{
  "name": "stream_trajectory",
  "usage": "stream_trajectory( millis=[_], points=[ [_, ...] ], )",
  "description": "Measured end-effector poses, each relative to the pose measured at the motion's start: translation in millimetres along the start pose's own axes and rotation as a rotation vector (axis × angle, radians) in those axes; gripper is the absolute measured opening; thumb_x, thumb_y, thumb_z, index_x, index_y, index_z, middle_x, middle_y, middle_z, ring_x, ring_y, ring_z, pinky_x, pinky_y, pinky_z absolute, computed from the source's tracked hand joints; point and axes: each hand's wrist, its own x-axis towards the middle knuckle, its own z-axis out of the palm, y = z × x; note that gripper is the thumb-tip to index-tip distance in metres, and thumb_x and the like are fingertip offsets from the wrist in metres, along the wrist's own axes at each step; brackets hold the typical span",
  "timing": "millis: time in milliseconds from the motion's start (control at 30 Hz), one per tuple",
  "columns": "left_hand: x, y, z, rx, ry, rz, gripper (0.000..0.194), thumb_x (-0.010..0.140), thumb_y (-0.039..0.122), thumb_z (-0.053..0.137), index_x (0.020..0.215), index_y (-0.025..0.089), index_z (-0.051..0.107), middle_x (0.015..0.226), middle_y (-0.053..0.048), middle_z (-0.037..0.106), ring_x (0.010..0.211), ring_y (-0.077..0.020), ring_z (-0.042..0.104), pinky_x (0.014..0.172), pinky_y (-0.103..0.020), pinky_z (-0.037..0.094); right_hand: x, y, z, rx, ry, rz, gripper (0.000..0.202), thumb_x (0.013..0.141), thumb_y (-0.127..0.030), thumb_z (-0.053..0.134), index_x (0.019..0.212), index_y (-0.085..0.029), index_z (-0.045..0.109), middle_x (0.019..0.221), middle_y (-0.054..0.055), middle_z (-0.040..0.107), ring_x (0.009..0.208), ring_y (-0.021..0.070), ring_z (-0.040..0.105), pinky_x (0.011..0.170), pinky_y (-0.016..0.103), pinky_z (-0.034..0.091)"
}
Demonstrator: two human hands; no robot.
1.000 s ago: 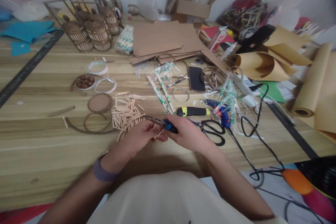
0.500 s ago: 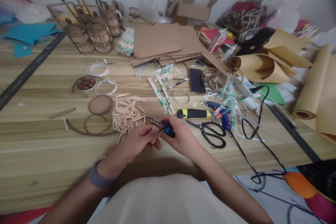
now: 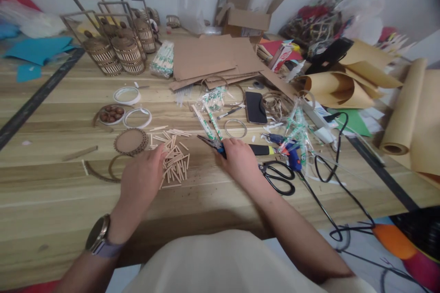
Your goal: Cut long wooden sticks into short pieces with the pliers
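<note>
My left hand is at the left edge of a loose pile of short wooden sticks. Its fingers are bent together, and what lies between them, if anything, is hidden behind the hand. A round cardboard disc with a corrugated rim lies just beyond that hand. My right hand is wrapped round the dark blue handles of a pair of pliers, low over the table, jaws pointing left. Partly behind the right hand is a black and yellow cutter. Black-handled scissors lie beside the right wrist.
Two paper-wrapped chopsticks, a metal ring and a phone lie beyond my right hand. A blue glue gun with a trailing cord is to the right. Lidded stick baskets and cardboard sheets stand farther back.
My hands have moved apart. The left went from the pliers' jaws leftward to the stick pile; the right moved slightly up and right with the pliers, now lower over the table.
</note>
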Motion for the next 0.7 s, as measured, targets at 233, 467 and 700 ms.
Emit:
stream_trajectory(
  millis=[233, 467, 700],
  points=[
    [-5.3, 12.8, 4.0, -0.2, 0.212, 0.126, 0.041, 0.102, 0.026, 0.034, 0.124, 0.008, 0.063, 0.128, -0.021, 0.067, 0.122, -0.034, 0.059, 0.106, -0.051, 0.044, 55.7, -3.7, 1.6, 0.015, 0.046, 0.121, 0.028, 0.095, -0.027, 0.05, 0.109, -0.006, 0.062, 0.108, 0.028, 0.069, 0.106, 0.0367, 0.064, 0.088, 0.045, 0.044],
    [-12.3, 35.7, 1.1, -0.47, 0.131, 0.147, 0.036, 0.101, 0.026, 0.036, 0.112, 0.014, 0.068, 0.114, -0.014, 0.075, 0.11, -0.027, 0.067, 0.1, -0.042, 0.05, 84.6, 6.9, -2.4, 0.26, -0.013, 0.176, 0.015, 0.086, -0.026, 0.058, 0.091, -0.015, 0.066, 0.091, 0.015, 0.073, 0.084, 0.0259, 0.067, 0.071, 0.032, 0.046],
    [-6.4, 51.2, -2.5, -0.91, -0.169, -0.083, 0.037, 0.097, 0.041, 0.04, 0.106, 0.018, 0.068, 0.112, -0.012, 0.075, 0.11, -0.0264, 0.066, 0.095, -0.035, 0.049, 32.1, -11.4, -17.2, 1.315, 0.105, 0.238, 0.032, 0.076, -0.049, 0.067, 0.07, -0.022, 0.051, 0.057, -0.006, 0.048, 0.051, 0.0114, 0.041, 0.047, 0.024, 0.033]
  ],
)
